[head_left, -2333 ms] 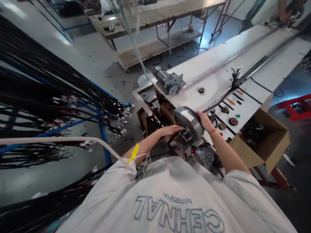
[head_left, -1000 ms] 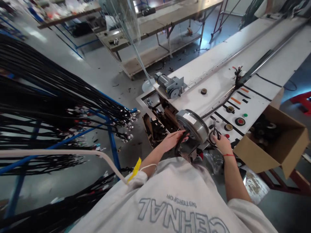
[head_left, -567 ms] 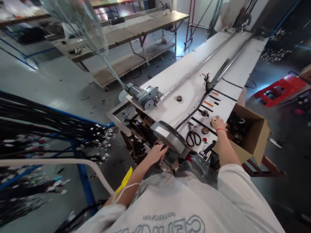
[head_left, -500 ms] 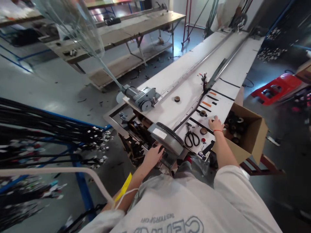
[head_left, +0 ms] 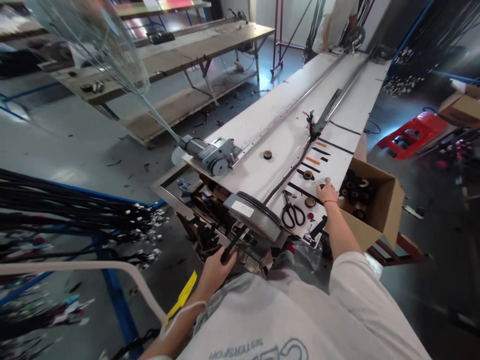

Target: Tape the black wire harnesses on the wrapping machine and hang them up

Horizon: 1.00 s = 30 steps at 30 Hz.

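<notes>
My left hand point(head_left: 218, 269) is closed on a black strip point(head_left: 234, 245) that runs up to the underside of the grey disc-shaped wheel point(head_left: 252, 215) at the table's near end. On the white table point(head_left: 243, 137), my right hand point(head_left: 327, 192) rests near the right edge, fingers curled over something dark and too small to make out. Black-handled scissors point(head_left: 293, 215) and a tape roll point(head_left: 310, 202) lie left of that hand, with another roll point(head_left: 308, 175) above. A black cable bundle point(head_left: 288, 175) stretches along the table from the wheel.
An open cardboard box point(head_left: 392, 210) of dark rolls stands right of the table. A motor unit point(head_left: 217, 157) sits at the left edge, beside a fan point(head_left: 138, 85). Black cables hang at left. A person point(head_left: 337, 20) stands at the far end; a red stool point(head_left: 416, 132) lies right.
My left hand has moved down and left, away from the wheel, and the black strip now shows stretched between them. The view has shifted slightly; my right hand stays in about the same place.
</notes>
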Tool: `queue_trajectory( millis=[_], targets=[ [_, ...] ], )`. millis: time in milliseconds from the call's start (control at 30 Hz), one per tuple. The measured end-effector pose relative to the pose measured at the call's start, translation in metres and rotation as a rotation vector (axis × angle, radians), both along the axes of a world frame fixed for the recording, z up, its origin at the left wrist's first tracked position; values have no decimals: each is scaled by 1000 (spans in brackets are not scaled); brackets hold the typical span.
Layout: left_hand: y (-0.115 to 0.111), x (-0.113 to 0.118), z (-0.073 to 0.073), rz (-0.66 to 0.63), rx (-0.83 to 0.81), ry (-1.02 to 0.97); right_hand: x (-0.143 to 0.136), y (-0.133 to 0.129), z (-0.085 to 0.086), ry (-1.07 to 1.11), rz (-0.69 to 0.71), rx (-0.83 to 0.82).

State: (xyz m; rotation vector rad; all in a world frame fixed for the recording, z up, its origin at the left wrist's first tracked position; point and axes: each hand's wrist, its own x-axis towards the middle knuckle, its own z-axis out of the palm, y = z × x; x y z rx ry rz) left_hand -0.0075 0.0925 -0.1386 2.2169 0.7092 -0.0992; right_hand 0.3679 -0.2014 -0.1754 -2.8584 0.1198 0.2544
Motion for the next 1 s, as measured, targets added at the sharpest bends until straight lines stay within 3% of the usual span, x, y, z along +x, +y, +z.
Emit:
queue_trajectory(
  millis=[133,200,300,400,500,600,667,700,767,900,1000],
  targets=[
    [18,-28,-8,-180,-151,114,-4,2,1,15,0,22],
    [22,-37,-17,-191,-190,122,-4,3,3,31,-15,31],
    [12,-38,-30,20,-162,-22,2,2,15,54,-27,31],
    [-7,-20,-32,208,-166,-158,1,8,40,91,-27,70],
    [-10,8,-23,213,-436,-131,-45,35,67,-103,118,294],
    [11,32,-11,185,-896,-95,-145,77,80,-184,465,666],
    [28,40,-2,174,-1007,-158,-215,108,77,79,715,822],
    [35,42,2,160,-1016,-186,-242,124,71,192,760,861],
    [42,44,9,109,-1002,-213,-272,154,55,305,655,850],
    [43,44,15,22,-953,-218,-257,190,23,494,390,820],
    [42,46,13,-43,-818,-216,-241,189,18,503,452,942]
  ],
)
